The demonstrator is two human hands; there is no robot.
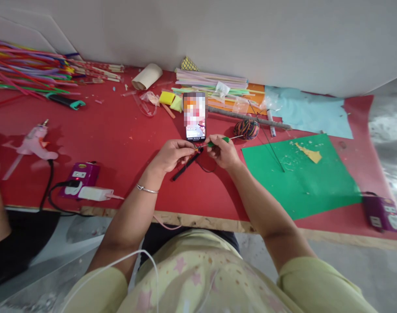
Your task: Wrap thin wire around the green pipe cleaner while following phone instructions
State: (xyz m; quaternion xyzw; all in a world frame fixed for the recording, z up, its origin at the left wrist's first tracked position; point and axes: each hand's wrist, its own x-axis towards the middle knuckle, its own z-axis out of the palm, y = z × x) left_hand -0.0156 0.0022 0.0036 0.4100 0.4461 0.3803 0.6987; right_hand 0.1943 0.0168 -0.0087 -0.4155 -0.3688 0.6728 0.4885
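My left hand (pixel 174 156) is closed, its thumb and forefinger pinching a small orange-and-dark piece (pixel 197 149) too tiny to name. A green-handled crochet hook (pixel 225 140) sits in the closed fingers of my right hand (pixel 222 152); one thin metal end points right and the other meets the pinched piece. Under the hands lies a slim black stick (pixel 185 167), beside a loop of dark yarn (pixel 206 168). Just beyond the hands a phone (pixel 195 128) with a lit screen rests on the table. To the right is a multicoloured yarn ball (pixel 247 129).
The red table (pixel 126 126) carries pipe cleaners (pixel 25 69), a pink glue gun (pixel 37 141), purple power sockets (pixel 82 176), a cardboard tube (pixel 148 77), straws (pixel 211 79), a grey rod (pixel 247 116) and green paper (pixel 296 187). A person's arm shows at the left edge.
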